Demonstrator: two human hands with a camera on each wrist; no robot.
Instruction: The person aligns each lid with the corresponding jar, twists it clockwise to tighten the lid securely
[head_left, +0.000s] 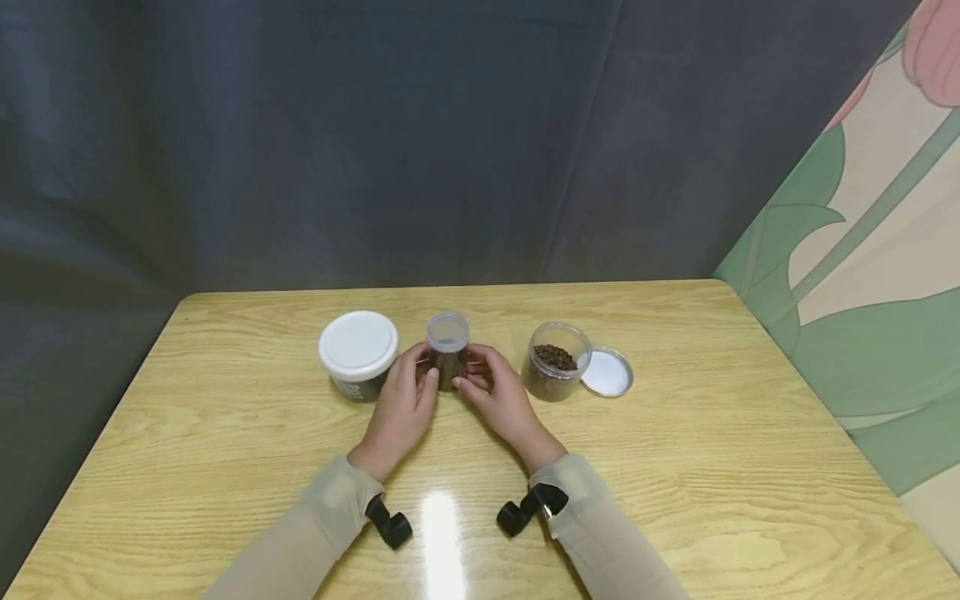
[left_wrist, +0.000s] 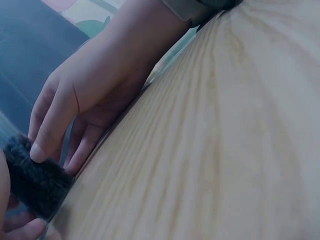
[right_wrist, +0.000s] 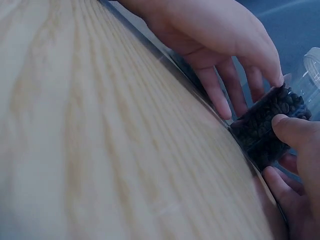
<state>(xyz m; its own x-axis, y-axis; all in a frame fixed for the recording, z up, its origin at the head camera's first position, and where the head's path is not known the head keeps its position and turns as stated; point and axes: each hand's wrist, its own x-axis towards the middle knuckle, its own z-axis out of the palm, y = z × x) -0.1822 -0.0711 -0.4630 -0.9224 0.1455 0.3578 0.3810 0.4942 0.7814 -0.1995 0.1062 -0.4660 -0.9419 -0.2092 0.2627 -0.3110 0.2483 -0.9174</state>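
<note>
A slim clear jar (head_left: 448, 342), its lower part full of dark beans, stands upright on the table between both hands. My left hand (head_left: 405, 400) holds it from the left, with the thumb against the front side. From the other side, the fingers and thumb of my right hand (head_left: 504, 402) grip it low down. Close up in the right wrist view, the beans (right_wrist: 272, 117) look like coffee beans and the threaded clear rim (right_wrist: 313, 62) rises above them. The left wrist view shows only part of the jar (left_wrist: 37, 175), between the fingers.
Left of the hands stands a wide tub (head_left: 358, 354) with a white lid and dark lower wall. To the right is a clear jar (head_left: 555, 367) partly filled with brown beans, a round silver-rimmed lid (head_left: 608, 372) lying beside it. A dark curtain (head_left: 420, 150) hangs behind the wooden table (head_left: 712, 467).
</note>
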